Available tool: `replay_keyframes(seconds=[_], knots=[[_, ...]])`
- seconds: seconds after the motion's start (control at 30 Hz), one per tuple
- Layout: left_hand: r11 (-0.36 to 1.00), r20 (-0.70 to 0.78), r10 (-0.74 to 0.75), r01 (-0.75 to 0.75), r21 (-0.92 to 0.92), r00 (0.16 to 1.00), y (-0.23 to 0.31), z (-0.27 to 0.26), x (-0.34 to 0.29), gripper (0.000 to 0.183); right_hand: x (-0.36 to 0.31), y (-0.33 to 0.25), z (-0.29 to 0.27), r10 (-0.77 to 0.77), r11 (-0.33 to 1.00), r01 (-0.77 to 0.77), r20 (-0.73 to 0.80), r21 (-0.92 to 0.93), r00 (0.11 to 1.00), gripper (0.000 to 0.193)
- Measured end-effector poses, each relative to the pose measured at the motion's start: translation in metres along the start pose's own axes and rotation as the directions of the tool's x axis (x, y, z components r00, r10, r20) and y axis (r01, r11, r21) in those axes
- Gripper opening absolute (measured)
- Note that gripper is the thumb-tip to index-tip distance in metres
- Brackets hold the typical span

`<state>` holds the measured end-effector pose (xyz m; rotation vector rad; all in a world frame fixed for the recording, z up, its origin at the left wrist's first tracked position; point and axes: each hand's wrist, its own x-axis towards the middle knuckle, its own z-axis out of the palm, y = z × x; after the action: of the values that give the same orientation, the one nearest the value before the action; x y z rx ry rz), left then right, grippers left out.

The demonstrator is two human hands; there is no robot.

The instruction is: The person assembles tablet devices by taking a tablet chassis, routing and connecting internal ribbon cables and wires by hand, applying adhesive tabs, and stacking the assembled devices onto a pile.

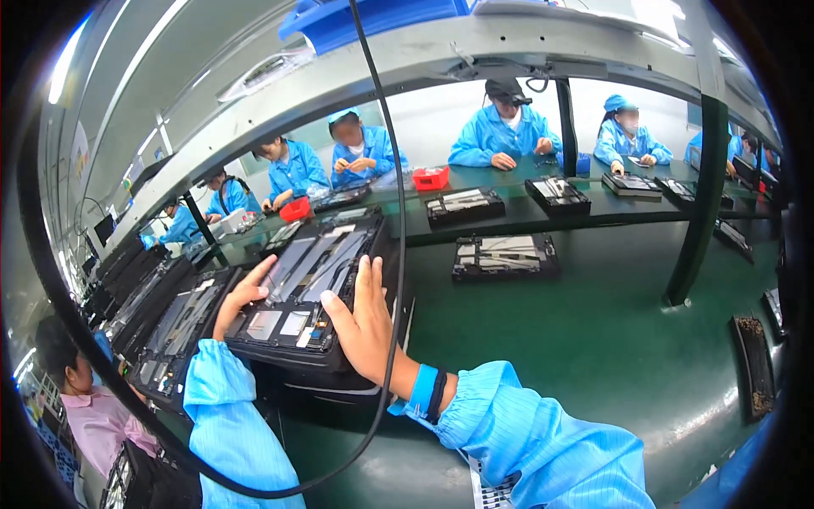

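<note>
A black tray lies on top of a stack at left of centre, holding flat grey and silver panels with small white pieces near its front. My left hand is at the tray's left edge, its fingers stretched out over the rim and no grip visible. Along the right edge rests my right hand, open, fingers straight and pointing away, thumb apart over the tray. Both sleeves are light blue, and a blue band circles my right wrist. The undersides of my hands are hidden.
More filled black trays stand to the left and across the green bench. A black cable hangs in front of me. A green post rises at right. Several co-workers in blue sit opposite, near red bins.
</note>
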<state>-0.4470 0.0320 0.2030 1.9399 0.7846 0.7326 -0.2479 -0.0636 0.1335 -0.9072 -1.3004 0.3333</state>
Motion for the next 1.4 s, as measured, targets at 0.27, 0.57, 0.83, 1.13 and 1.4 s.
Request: replay_keyframes(seconds=[0.27,0.57,0.83,1.13,1.4], knots=[[0.997,-0.128,-0.014,0.004,-0.076,0.992,0.004,0.008,-0.01,0.064,0.003,0.026,-0.042,0.051,0.995,-0.067,0.22,0.068,0.974,0.075],[0.61,-0.564,0.741,-0.013,0.793,0.366,0.002,0.175,-0.145,0.019,0.007,0.158,-0.272,0.327,0.657,-0.522,-0.418,-0.543,0.847,0.033],[0.944,-0.337,0.299,-0.224,0.242,0.893,-0.06,0.291,0.055,0.038,0.016,0.199,-0.246,0.347,0.668,-0.562,-0.463,-0.488,0.815,0.031],[0.966,-0.595,-0.082,0.21,0.15,0.8,-0.162,0.254,0.23,0.082,0.051,0.228,-0.256,0.428,0.477,-0.559,-0.375,-0.678,0.822,0.073],[0.98,-0.691,-0.156,0.198,-0.019,0.706,-0.117,0.28,0.191,0.061,0.067,0.183,-0.254,0.73,0.601,-0.377,-0.292,0.705,0.618,0.018]])
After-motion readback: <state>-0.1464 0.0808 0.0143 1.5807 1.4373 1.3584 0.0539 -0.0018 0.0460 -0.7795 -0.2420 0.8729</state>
